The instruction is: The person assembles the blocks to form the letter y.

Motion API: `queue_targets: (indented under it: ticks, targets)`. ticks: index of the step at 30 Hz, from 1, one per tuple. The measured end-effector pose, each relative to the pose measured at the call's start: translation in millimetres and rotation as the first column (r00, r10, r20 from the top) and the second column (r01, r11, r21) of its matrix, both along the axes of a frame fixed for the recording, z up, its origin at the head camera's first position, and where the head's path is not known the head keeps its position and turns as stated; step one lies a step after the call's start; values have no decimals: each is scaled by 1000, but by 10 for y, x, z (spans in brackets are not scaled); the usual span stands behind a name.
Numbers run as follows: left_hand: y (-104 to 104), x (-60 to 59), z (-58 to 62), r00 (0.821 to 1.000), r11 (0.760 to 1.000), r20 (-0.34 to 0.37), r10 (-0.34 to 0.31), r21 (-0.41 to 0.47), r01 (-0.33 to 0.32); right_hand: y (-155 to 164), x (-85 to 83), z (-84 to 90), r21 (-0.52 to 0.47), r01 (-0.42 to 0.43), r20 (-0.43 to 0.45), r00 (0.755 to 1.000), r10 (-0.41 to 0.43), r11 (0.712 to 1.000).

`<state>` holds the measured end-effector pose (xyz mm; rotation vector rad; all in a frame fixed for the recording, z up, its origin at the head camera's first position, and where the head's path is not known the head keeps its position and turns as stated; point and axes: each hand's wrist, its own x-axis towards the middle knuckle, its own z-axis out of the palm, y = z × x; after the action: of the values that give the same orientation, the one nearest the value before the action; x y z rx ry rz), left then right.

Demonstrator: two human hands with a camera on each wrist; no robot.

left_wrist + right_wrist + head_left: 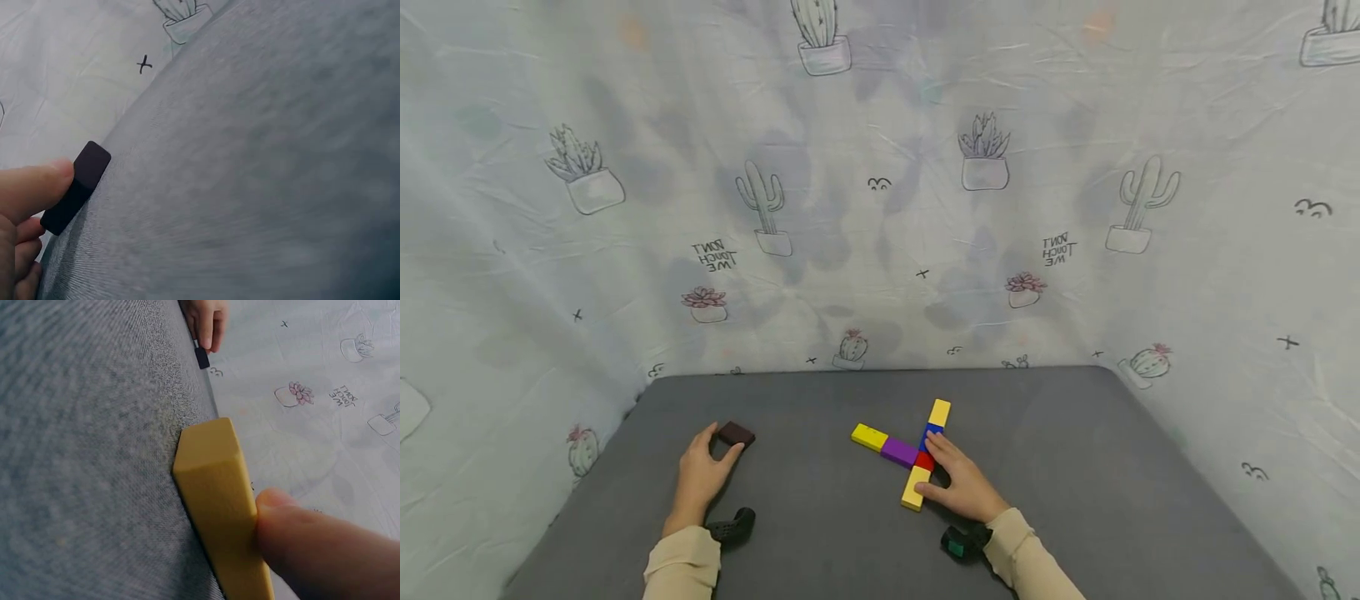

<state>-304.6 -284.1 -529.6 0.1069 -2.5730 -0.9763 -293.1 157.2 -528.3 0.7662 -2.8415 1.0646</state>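
Lower left of the head view, the left hand [700, 477] pinches a small dark brown rectangular block [735, 433] on the grey felt mat [1075, 467], fingers curled for grip. Lower centre, the right hand [964, 483] rests straight fingers against the near yellow wooden block [914, 489], steadying the coloured block cross [904, 451].

Right hand [964, 486] covers part of red block [925, 461] — left wrist view crops left hand [25, 219].

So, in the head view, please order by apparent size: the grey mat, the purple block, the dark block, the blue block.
1. Grey mat, by far the largest.
2. Purple block and dark block: they look about alike, so I do not rank them.
3. Blue block, smallest as it shows, though the right hand may cover part.
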Motion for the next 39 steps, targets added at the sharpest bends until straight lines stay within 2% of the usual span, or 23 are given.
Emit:
queue_targets:
  ticks: [5, 10, 19, 23, 28, 34, 39]
  targets:
    - [-50, -34, 5, 997, 998, 75, -21, -57, 25, -10, 8, 6, 4, -4, 19, 1000, 4, 1000]
    - [-27, -77, 66, 988, 996, 153, -33, -73, 45, -6, -10, 24, 0, 7, 20, 1000, -7, 1000]
    - [23, -99, 93, 989, 996, 147, 1, -89, 13, -11, -21, 49, 12, 5, 6, 1000, -5, 1000]
    - [37, -56, 77, 991, 998, 131, 15, -55, -8, 2, -10, 41, 18, 0, 15, 1000, 0, 1000]
    - [70, -17, 53, 997, 999, 70, 38, -6, -38, 31, -6, 41, 16, 2, 19, 1000, -2, 1000]
    - [68, 21, 36, 995, 988, -13, 98, 121, -96, 24, -16, 55, 25, 2, 23, 1000, -3, 1000]
    - [43, 108, 73, 995, 968, 17, 98, 231, -99, 18, -16, 49, 28, -6, 26, 1000, 6, 1000]
